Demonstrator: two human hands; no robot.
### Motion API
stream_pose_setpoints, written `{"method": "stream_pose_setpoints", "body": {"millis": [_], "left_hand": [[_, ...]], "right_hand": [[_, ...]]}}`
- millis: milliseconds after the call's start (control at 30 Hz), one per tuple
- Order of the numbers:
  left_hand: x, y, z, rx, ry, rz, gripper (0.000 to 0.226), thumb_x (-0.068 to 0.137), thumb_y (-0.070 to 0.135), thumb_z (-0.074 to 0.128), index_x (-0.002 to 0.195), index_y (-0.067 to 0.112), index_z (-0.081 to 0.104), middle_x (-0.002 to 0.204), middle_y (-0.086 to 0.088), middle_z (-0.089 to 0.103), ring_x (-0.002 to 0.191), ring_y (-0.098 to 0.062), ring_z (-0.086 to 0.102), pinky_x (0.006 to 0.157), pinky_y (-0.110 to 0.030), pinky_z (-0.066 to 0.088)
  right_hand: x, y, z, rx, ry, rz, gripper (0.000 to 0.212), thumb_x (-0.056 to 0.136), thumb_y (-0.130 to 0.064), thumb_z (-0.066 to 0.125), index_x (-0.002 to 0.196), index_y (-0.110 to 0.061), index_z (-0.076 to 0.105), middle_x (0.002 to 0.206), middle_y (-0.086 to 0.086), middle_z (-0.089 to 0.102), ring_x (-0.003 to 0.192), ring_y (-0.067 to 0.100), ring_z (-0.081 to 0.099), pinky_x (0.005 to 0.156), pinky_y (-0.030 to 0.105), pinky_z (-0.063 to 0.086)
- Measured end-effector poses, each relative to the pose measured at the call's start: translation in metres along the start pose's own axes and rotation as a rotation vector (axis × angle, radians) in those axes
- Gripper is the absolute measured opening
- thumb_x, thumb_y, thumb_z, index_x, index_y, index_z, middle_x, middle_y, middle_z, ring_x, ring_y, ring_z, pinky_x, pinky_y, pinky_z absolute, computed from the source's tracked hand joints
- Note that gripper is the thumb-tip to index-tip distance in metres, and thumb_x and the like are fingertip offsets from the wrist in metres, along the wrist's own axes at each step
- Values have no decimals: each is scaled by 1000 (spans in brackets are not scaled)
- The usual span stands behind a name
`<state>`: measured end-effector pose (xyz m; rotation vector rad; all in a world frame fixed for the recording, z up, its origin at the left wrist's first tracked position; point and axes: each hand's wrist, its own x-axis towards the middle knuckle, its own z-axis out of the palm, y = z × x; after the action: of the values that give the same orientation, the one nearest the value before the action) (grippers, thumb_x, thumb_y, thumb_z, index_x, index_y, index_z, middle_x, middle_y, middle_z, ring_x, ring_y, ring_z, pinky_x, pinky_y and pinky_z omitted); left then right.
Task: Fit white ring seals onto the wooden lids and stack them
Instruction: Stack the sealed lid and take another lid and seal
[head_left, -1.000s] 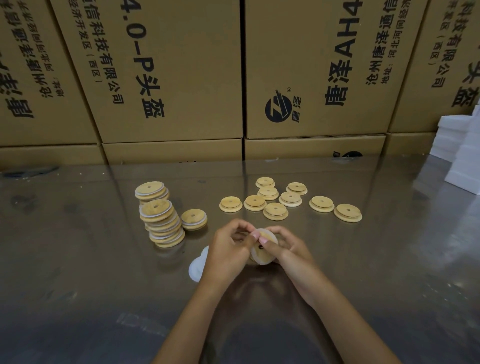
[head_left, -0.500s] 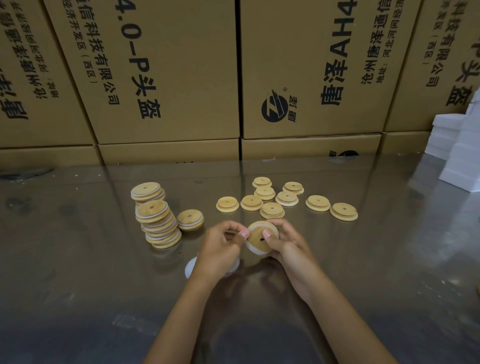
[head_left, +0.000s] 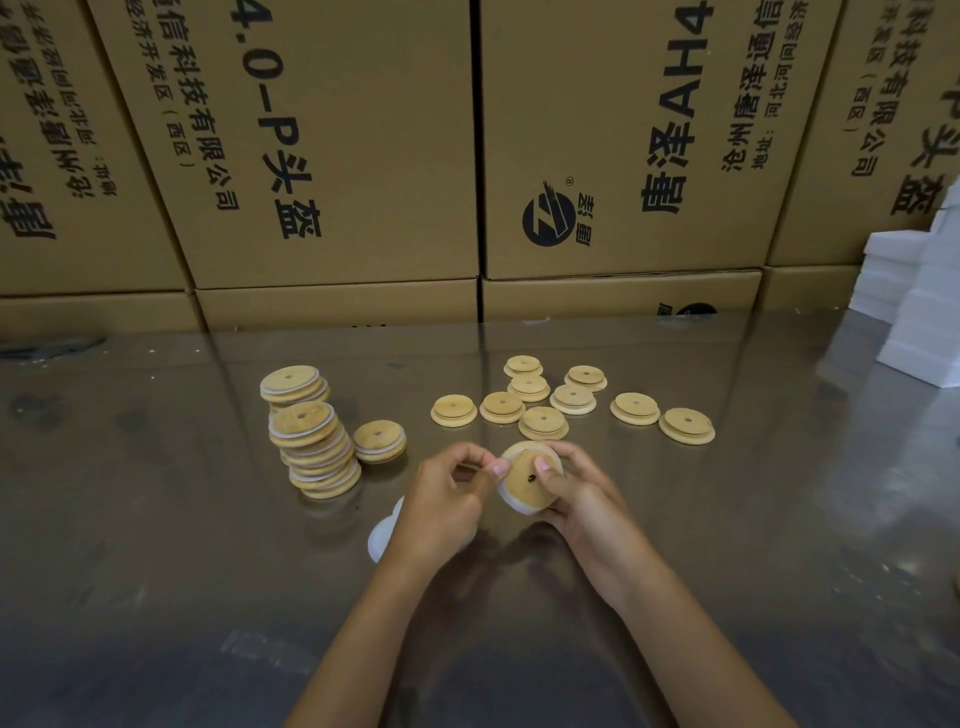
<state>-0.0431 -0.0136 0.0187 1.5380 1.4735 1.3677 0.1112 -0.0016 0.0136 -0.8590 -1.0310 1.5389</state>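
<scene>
Lid (head_left: 530, 475), wooden, round, small hole near centre: held tilted just above the surface (head_left: 156, 545), in front of the person, between both hands. White ring seal (head_left: 511, 501) shows along its lower and left edge, apparently part seated; how far round it runs cannot be told.

Right hand (head_left: 582, 493): fingers curled round the lid's right rim, thumb on its face. Left hand (head_left: 447, 493): fingers pinching at the lid's left edge, where the seal sits.

Loose seals (head_left: 379, 538), white: a small pile lying on the surface, mostly hidden under the left hand.

Finished stack (head_left: 314, 452), left of the hands: leaning column of lids with white bands visible between them, topped by a tilted lid. A second, shorter pile (head_left: 293, 384) stands behind it; one sealed lid (head_left: 380, 440) lies just beside it to the right.

Bare lids (head_left: 543, 422), nine counted, scattered beyond the hands, no white visible on them.

Cardboard boxes (head_left: 337, 156), printed, walled along the back. White blocks (head_left: 924, 312) stacked at far right.

Progress, judged: somewhat over half done; the lid in hand needs finishing and stacking, then the nine.
</scene>
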Motion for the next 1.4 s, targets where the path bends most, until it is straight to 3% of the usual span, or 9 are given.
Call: {"method": "stream_pose_setpoints", "body": {"millis": [233, 367, 500, 633, 800, 933, 1067, 1300, 1400], "left_hand": [[-4, 3, 4, 75, 2, 1, 7, 87, 23, 71, 83, 20, 66, 82, 7, 70, 77, -8, 61, 70, -16, 47], [-6, 4, 7, 198, 72, 48, 9, 88, 21, 68, 80, 23, 64, 77, 10, 68, 72, -3, 59, 60, -10, 41], [-9, 3, 8, 269, 75, 102, 14, 89, 15, 63, 79, 25, 63, 71, 11, 66, 66, -3, 57, 56, -12, 38], [-10, 2, 8, 302, 124, 139, 16, 88, 14, 61, 78, 27, 61, 68, 10, 66, 64, -3, 59, 53, -17, 43], [-2, 0, 4, 123, 139, 0, 20, 88, 11, 64, 74, 26, 63, 66, 14, 68, 62, -3, 61, 64, -24, 51], [5, 0, 1, -86, 71, -122, 17, 90, 6, 64, 77, 17, 67, 63, 8, 69, 62, -8, 65, 68, -29, 56], [3, -4, 3, -34, 5, -113, 14, 92, 15, 63, 79, 19, 67, 63, -2, 64, 60, -16, 55, 64, -33, 46], [2, -2, 4, -47, -34, -109, 14, 92, 19, 65, 78, 20, 68, 58, 12, 64, 55, -3, 55, 64, -27, 48], [-1, -1, 4, -35, -37, -84, 12, 92, 20, 64, 81, 17, 67, 64, 10, 64, 61, -6, 56, 68, -34, 50]], "right_hand": [[3, 1, -2, 97, 28, 29, 29, 97, -8, 58, 124, -1, 57, 113, 20, 69, 98, 26, 65, 83, 32, 52], [3, 0, 0, 94, 44, 54, 26, 94, -5, 60, 118, 1, 61, 105, 18, 69, 96, 28, 64, 82, 34, 51], [0, 3, 4, -31, 58, 13, 16, 90, -2, 64, 107, -3, 64, 95, 14, 70, 86, 21, 63, 75, 30, 49], [-1, 8, 5, -209, 49, -40, 18, 93, -14, 67, 108, -4, 68, 100, 14, 74, 87, 15, 65, 79, 31, 50], [1, 10, 4, -224, 9, -40, 14, 95, -15, 63, 105, -8, 71, 93, 9, 71, 89, 18, 63, 85, 36, 49], [2, 9, 2, -77, -39, 12, 22, 97, -15, 58, 112, -4, 71, 103, 14, 74, 90, 18, 67, 79, 27, 52], [4, 6, 0, 22, -17, 47, 27, 100, -16, 53, 116, -1, 68, 105, 15, 73, 93, 21, 67, 79, 27, 51], [5, 3, -1, 89, 28, 93, 25, 100, -17, 52, 115, -4, 69, 101, 13, 73, 89, 20, 68, 81, 32, 50], [5, 2, -1, 68, 21, 98, 24, 100, -17, 53, 113, -6, 70, 101, 12, 73, 92, 22, 69, 83, 31, 50]]}}
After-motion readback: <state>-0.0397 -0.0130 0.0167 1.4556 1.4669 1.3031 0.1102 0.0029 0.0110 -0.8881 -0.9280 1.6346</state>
